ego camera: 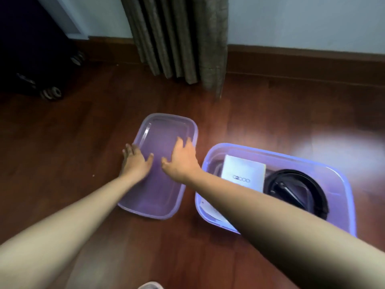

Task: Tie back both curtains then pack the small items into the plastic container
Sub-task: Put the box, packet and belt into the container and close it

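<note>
Both arms are reaching forward over the wooden floor point(62, 142) toward the lid point(162, 128), which is lying flat at the centre, just left of the container point(341, 184) and not touching it. The left hand point(135, 161) is resting on the lid's left edge, its fingers straight and spread wide, the fingertips passing beyond the rim onto the floor and the thumb pointing right across the plastic. The right hand point(183, 161) is sitting over the lid's right half with its fingers loosely fanned and holding nothing; it is probably touching the surface, though the blur is leaving that uncertain. The container is standing open on the right, near the person, and the right forearm is crossing over its near left corner. Inside it, a white booklet point(243, 174) is lying at the left and a coiled black strap point(295, 190) is sitting just right of it. A curtain point(177, 38) is hanging down to the floor at the far centre against the wall, and a dark suitcase point(31, 49) is standing on its wheels at the far left.
</note>
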`<state>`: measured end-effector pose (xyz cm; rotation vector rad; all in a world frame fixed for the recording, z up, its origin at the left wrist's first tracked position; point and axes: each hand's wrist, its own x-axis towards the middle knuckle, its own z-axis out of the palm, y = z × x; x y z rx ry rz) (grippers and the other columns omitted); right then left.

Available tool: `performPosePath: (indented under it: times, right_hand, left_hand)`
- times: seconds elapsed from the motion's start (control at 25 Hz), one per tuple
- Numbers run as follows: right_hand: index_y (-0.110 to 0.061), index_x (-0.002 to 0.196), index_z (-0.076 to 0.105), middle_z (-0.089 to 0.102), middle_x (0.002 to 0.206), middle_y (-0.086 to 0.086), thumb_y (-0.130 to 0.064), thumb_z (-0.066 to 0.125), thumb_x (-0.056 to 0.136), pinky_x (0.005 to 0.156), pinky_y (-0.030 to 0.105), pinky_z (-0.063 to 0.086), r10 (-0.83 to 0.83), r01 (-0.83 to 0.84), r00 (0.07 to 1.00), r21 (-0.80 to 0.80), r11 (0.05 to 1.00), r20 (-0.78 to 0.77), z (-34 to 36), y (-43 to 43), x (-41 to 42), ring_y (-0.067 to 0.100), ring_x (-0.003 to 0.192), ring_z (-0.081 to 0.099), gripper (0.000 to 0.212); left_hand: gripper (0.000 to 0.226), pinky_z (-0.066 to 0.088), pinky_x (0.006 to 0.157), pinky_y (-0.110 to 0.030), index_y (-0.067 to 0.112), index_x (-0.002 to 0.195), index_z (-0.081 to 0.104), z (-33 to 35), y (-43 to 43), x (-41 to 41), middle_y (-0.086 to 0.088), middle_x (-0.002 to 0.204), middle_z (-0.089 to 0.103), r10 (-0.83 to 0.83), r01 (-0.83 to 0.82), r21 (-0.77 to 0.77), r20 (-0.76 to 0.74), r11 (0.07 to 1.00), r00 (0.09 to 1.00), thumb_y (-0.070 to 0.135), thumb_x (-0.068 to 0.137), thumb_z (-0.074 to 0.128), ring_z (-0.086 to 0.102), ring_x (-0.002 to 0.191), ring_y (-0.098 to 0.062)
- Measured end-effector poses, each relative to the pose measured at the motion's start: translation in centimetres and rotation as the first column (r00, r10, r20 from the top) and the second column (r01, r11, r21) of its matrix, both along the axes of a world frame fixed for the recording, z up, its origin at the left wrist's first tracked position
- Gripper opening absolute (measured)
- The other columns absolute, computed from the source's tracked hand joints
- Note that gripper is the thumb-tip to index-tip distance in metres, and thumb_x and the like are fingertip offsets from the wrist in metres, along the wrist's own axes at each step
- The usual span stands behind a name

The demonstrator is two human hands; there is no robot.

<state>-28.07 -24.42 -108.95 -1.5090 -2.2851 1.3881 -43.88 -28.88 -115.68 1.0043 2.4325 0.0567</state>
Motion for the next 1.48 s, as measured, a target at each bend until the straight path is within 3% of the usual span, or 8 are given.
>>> performPosePath:
  times: [0.12, 0.28, 0.44, 0.72, 1.0, 1.2, 1.36, 1.48]
  right_hand:
    - [-0.004, 0.148, 0.005, -0.020, 0.150, 0.031, -0.035, 0.054, 0.089, 0.117, 0.041, 0.001, -0.128, 0.149, 0.977, -0.113, 0.982, 0.172, -1.5, -0.4, -2.8, 0.042, 0.142, -0.014, 0.082]
    - [-0.009, 0.147, 0.009, -0.026, 0.151, 0.024, -0.030, 0.055, 0.089, 0.117, 0.045, 0.008, -0.227, 0.270, 0.950, -0.202, 0.941, 0.212, -2.4, -0.5, -4.9, 0.043, 0.142, -0.014, 0.077]
    - [-0.015, 0.137, 0.028, -0.016, 0.154, 0.022, -0.023, 0.052, 0.089, 0.113, 0.046, 0.020, -0.296, 0.316, 0.947, -0.202, 0.927, 0.124, -2.7, -0.6, -5.3, 0.043, 0.141, 0.003, 0.055]
    - [-0.015, 0.148, 0.007, 0.027, 0.139, 0.017, -0.035, 0.054, 0.089, 0.098, 0.044, 0.035, -0.429, 0.431, 0.902, -0.135, 0.892, 0.045, -1.5, 0.3, -5.4, 0.036, 0.121, 0.029, 0.078]
    - [-0.012, 0.148, 0.009, 0.030, 0.133, 0.012, -0.047, 0.051, 0.088, 0.099, 0.040, 0.026, -0.482, 0.506, 0.862, 0.223, 0.833, -0.153, 4.0, 3.7, -1.4, 0.031, 0.121, 0.031, 0.081]
    - [-0.004, 0.143, 0.019, 0.033, 0.139, 0.016, -0.040, 0.056, 0.088, 0.099, 0.037, 0.034, -0.648, 0.711, 0.695, 0.159, 0.685, -0.313, 7.2, 9.4, 8.1, 0.035, 0.125, 0.040, 0.075]
    - [-0.012, 0.134, 0.040, 0.053, 0.131, 0.013, -0.045, 0.049, 0.090, 0.090, 0.033, 0.039, -0.597, 0.606, 0.790, 0.322, 0.728, -0.138, 7.8, 11.0, 18.3, 0.031, 0.121, 0.049, 0.056]
    - [-0.012, 0.128, 0.047, 0.060, 0.123, 0.015, -0.046, 0.043, 0.093, 0.088, 0.035, 0.040, -0.520, 0.494, 0.854, 0.344, 0.798, -0.019, 5.8, 8.0, 24.8, 0.033, 0.115, 0.053, 0.049]
  left_hand:
    - [0.075, 0.007, 0.117, -0.039, -0.011, 0.144, 0.004, -1.4, -2.0, -0.7, -0.029, 0.154, 0.005, 0.005, -0.007, -0.042, -0.034, 0.999, 0.999, 0.035, 0.097, 0.040, 0.005, 0.144, -0.039]
    - [0.063, 0.022, 0.112, -0.040, -0.008, 0.144, 0.017, -1.4, -1.8, -0.2, -0.029, 0.150, 0.023, 0.042, -0.037, 0.035, -0.151, 0.999, 0.988, 0.026, 0.097, 0.042, 0.027, 0.138, -0.041]
    - [0.048, 0.036, 0.099, -0.042, -0.007, 0.132, 0.038, -1.0, -1.5, -1.8, -0.029, 0.130, 0.048, 0.128, -0.104, 0.108, -0.245, 0.989, 0.961, 0.023, 0.096, 0.047, 0.047, 0.118, -0.045]
    - [0.041, 0.040, 0.098, -0.044, 0.010, 0.121, 0.058, 2.2, -2.3, -6.1, -0.026, 0.118, 0.052, 0.297, -0.230, 0.320, -0.181, 0.919, 0.937, 0.039, 0.092, 0.051, 0.046, 0.115, -0.042]
    - [0.045, 0.043, 0.088, -0.040, 0.006, 0.120, 0.059, 8.5, 1.8, -3.9, -0.024, 0.113, 0.062, 0.083, 0.002, 0.479, -0.156, 0.878, 0.984, 0.039, 0.096, 0.043, 0.054, 0.108, -0.042]
    - [0.035, 0.038, 0.075, -0.035, 0.007, 0.107, 0.065, 10.3, 6.6, 3.5, -0.020, 0.093, 0.061, -0.248, 0.258, 0.517, -0.089, 0.816, 0.965, 0.034, 0.096, 0.046, 0.057, 0.092, -0.037]
    - [0.031, 0.030, 0.072, -0.026, 0.010, 0.110, 0.065, 12.0, 10.3, 8.8, -0.015, 0.090, 0.056, -0.517, 0.485, 0.511, -0.090, 0.710, 0.851, 0.032, 0.095, 0.050, 0.055, 0.089, -0.030]
    - [0.062, 0.035, 0.074, -0.029, 0.008, 0.114, 0.064, 13.0, 12.1, 13.4, -0.015, 0.092, 0.058, -0.786, 0.738, 0.399, -0.066, 0.543, 0.614, 0.058, 0.083, 0.044, 0.056, 0.089, -0.027]
